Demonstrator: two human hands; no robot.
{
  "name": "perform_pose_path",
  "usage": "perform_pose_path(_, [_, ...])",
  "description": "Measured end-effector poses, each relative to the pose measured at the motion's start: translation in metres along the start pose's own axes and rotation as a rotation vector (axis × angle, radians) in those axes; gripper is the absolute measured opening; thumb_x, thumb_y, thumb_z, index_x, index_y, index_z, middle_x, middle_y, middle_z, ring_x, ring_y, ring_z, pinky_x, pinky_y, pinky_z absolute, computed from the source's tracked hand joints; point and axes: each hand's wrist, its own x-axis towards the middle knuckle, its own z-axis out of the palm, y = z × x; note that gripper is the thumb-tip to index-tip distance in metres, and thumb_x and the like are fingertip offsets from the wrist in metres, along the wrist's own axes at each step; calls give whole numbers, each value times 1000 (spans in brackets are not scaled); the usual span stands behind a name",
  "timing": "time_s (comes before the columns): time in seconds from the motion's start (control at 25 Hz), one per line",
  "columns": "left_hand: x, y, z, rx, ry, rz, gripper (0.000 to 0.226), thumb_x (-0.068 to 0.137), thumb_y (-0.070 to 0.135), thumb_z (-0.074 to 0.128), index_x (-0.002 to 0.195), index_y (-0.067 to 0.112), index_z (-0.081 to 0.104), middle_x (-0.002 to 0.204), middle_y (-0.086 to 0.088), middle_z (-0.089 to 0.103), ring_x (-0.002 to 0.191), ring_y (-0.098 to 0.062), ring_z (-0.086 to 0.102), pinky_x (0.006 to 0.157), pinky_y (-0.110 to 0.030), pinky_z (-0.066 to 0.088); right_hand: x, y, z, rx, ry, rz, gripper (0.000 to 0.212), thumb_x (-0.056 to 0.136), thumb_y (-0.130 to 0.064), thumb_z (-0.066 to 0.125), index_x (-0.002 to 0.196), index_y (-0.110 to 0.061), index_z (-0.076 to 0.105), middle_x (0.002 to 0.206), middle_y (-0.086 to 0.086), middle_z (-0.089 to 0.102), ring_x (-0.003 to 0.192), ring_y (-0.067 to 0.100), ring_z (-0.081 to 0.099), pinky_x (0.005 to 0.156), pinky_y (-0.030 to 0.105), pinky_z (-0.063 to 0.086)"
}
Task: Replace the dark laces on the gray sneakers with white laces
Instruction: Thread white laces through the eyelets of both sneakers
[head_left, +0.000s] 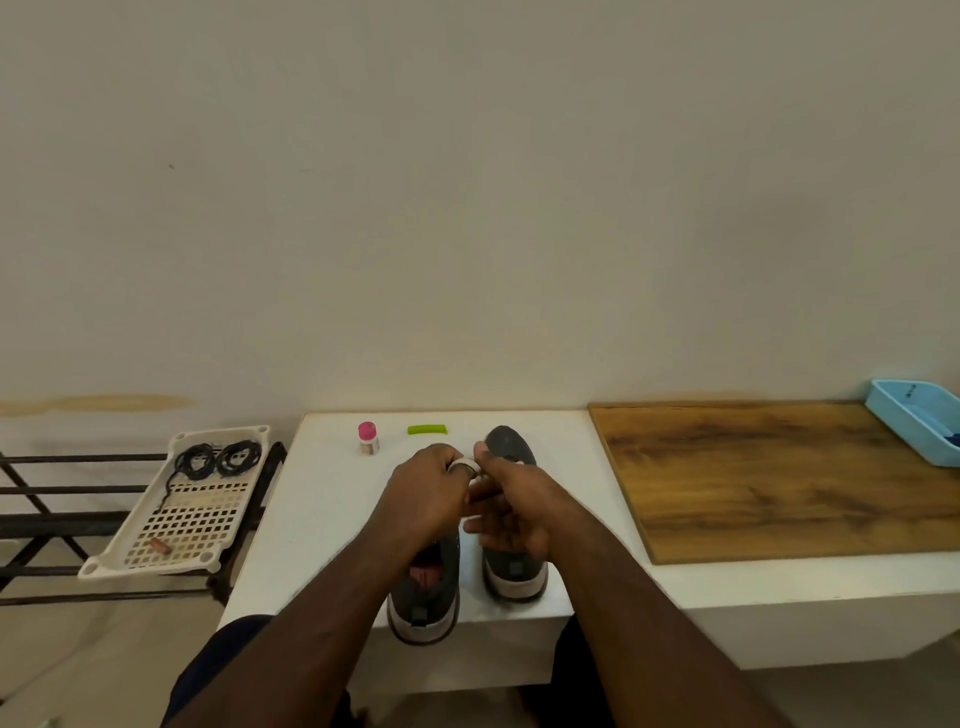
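White table (322, 519) is bearing both sneakers (511, 561); your left hand (426, 493) and right hand (511, 512) are pinching the white lace (464, 464), fingers clamped. Be keeping it flat and untwisted while threading.

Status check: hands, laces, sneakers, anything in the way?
Both hands, left and right, grip a white lace above the sneakers. Dark laces coiled in the tray. Nothing blocking.

No legible text or labels
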Motion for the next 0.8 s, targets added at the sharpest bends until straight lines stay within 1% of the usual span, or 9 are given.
perform_pose_path(0.12, [-13, 5, -9, 50, -135, 42, 23, 98, 32, 50, 91, 19, 67, 84, -1, 70, 79, -16, 67, 76, -35, 56, -7, -7, 15, 365, 14, -77, 29, 98, -25, 58, 114, -3, 68, 96, 12, 77, 86, 26, 72, 70, 38, 60])
perform_pose_path(0.2, [-17, 7, -20, 66, -237, 30, 26, 96, 33, 51, 86, 19, 71, 83, 1, 72, 79, -15, 67, 76, -35, 56, -10, -17, 16, 343, 47, -113, 23, 100, -16, 51, 113, -3, 66, 89, 11, 76, 81, 25, 70, 67, 36, 58])
perform_pose_path(0.28, [-10, 4, -32, 172, -167, 3, 26, 97, 32, 49, 92, 17, 70, 93, 1, 72, 83, -13, 65, 75, -32, 53, -17, -27, 14, 118, 103, -140, 24, 102, -13, 45, 112, -4, 65, 75, 7, 65, 67, 20, 61, 60, 31, 53])
perform_pose_path(0.36, [3, 0, -36, 165, -38, 44, 23, 97, 22, 50, 115, 21, 65, 112, 4, 68, 90, -10, 62, 74, -27, 49, -26, -36, 9, -257, 155, -182, 27, 102, -8, 43, 114, -7, 67, 71, 5, 53, 61, 16, 50, 58, 30, 46])
perform_pose_path(0.48, [11, 11, -18, -95, -156, 217, 52, 94, 1, 52, 138, 28, 51, 128, 12, 57, 109, -10, 58, 88, -23, 46, -43, -53, 1, -659, 198, -305, 26, 101, -11, 47, 117, -6, 67, 74, 1, 52, 60, 13, 47, 59, 22, 44])
perform_pose_path(0.56, [18, 21, -2, -222, -209, 296, 46, 93, -2, 56, 131, 24, 58, 124, 7, 64, 110, -10, 61, 89, -22, 49, -51, -66, -5, -839, 225, -404, 24, 98, -10, 49, 115, -3, 65, 71, -3, 47, 58, 8, 44, 57, 21, 39])
perform_pose_path(0.64, [27, 26, 8, -279, -208, 326, 22, 94, 3, 57, 110, 13, 69, 105, -6, 72, 92, -13, 65, 80, -27, 51, -57, -79, -12, -1144, 336, -462, 19, 95, -14, 53, 101, -1, 66, 68, -1, 45, 57, 11, 41, 55, 26, 34])
perform_pose_path(0.72, [33, 27, 13, -276, -176, 324, 16, 96, 12, 54, 93, 6, 69, 86, -3, 71, 77, -15, 60, 75, -40, 50, -60, -89, -18, -1297, 409, -463, 17, 94, -14, 57, 79, -8, 63, 67, 0, 47, 58, 14, 44, 55, 27, 34])
perform_pose_path(0.8, [34, 28, 13, -310, -131, 292, 21, 99, 11, 53, 87, 9, 69, 80, 5, 69, 74, -7, 59, 73, -32, 46, -63, -94, -26, -1376, 392, -432, 16, 94, -10, 54, 81, -7, 64, 69, 1, 51, 61, 16, 47, 53, 27, 36])
